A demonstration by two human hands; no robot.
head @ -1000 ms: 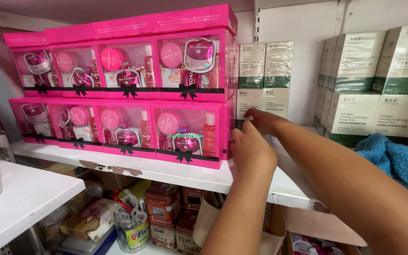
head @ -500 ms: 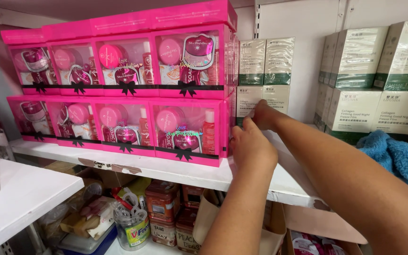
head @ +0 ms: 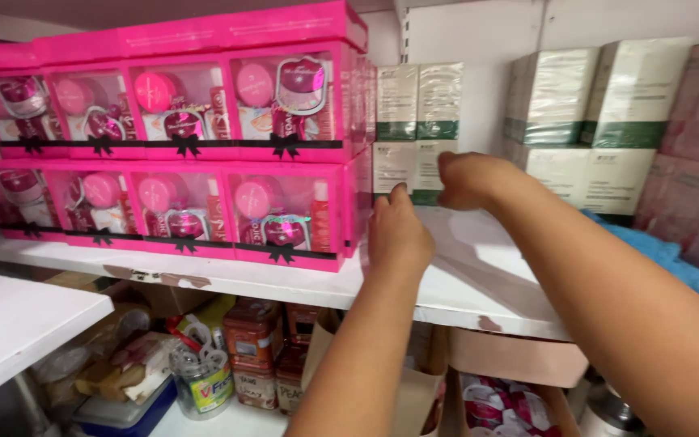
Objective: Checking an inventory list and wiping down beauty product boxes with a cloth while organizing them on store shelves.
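Head view. I see the left hand (head: 399,236) raised against the right end of the pink gift boxes (head: 289,212), fingers together and flat near the lower box's side; whether it touches or grips I cannot tell, since the palm faces away. The right hand (head: 469,180) reaches further back toward the green-and-white cartons (head: 416,129) stacked at the rear of the white shelf (head: 479,283); its fingers are curled, but what they close on, if anything, is hidden behind the knuckles. The pink boxes stand two rows high with another layer on top, their fronts near the shelf's front edge. Risk, as I judge it: a sideways push from the left hand could slide the lower row and tilt the upper rows, which rest only on it. The cartons are stacked two high as well; pulling a lower one could topple the one above. The right forearm passes just over the blue cloth (head: 665,255), which could drag forward.
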